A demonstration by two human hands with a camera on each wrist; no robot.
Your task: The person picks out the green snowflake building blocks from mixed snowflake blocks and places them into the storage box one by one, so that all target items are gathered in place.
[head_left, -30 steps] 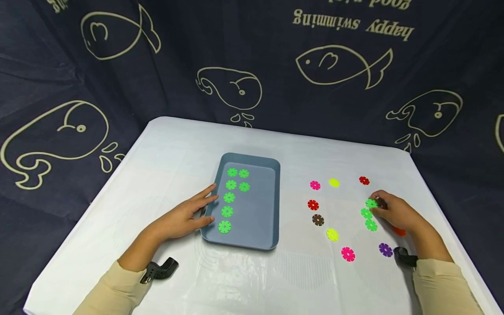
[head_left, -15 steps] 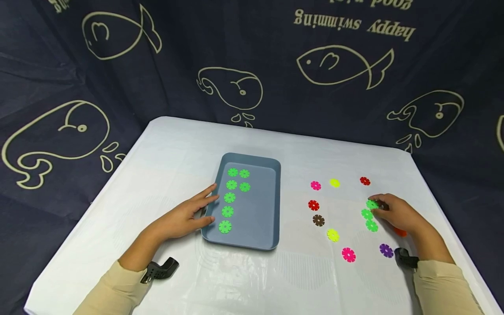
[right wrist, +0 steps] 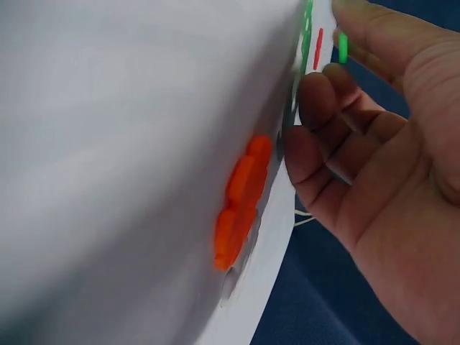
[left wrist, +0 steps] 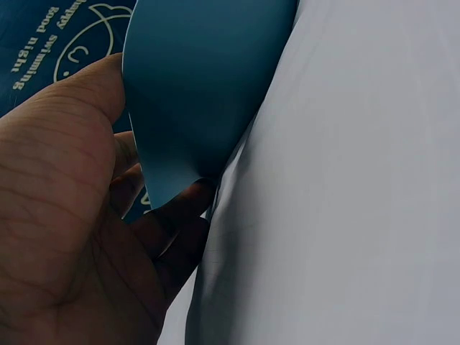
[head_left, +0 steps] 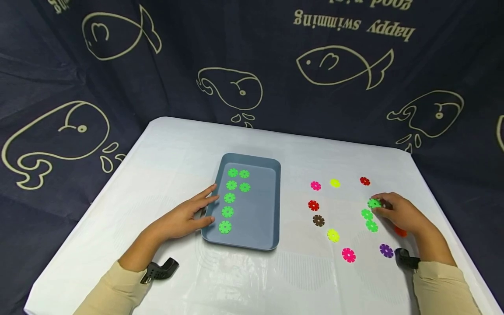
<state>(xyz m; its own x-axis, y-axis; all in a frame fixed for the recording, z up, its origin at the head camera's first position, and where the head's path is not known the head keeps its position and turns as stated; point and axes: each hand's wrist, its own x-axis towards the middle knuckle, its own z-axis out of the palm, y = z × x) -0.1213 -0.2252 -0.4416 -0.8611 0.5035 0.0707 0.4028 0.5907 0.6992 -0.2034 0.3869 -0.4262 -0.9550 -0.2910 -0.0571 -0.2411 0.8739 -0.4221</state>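
My right hand [head_left: 399, 212] pinches a green notched plastic disc [head_left: 374, 203] between thumb and fingers, just above the table at the right. In the right wrist view that green disc [right wrist: 343, 48] shows edge-on at the fingertips. Two more green discs [head_left: 367, 214] lie touching just below it. An orange disc [right wrist: 243, 205] lies beneath the right hand, partly hidden in the head view. My left hand [head_left: 183, 218] rests on the left rim of the grey-blue tray [head_left: 265, 210], with fingers spread across the edge. Several green discs [head_left: 229, 197] lie inside, in two columns at the tray's left.
Between tray and right hand lie loose discs: pink [head_left: 316, 186], yellow [head_left: 334, 183], red [head_left: 313, 205] and brown [head_left: 318, 220]. A purple disc [head_left: 386, 250] is near the right wrist, and a red one [head_left: 365, 181] lies farther back. A dark printed cloth [head_left: 275, 100] hangs behind the table.
The topmost green disc by my right hand has shifted slightly right and up, and now sits in the fingertips, apart from the two below. The left hand and tray have stayed put.
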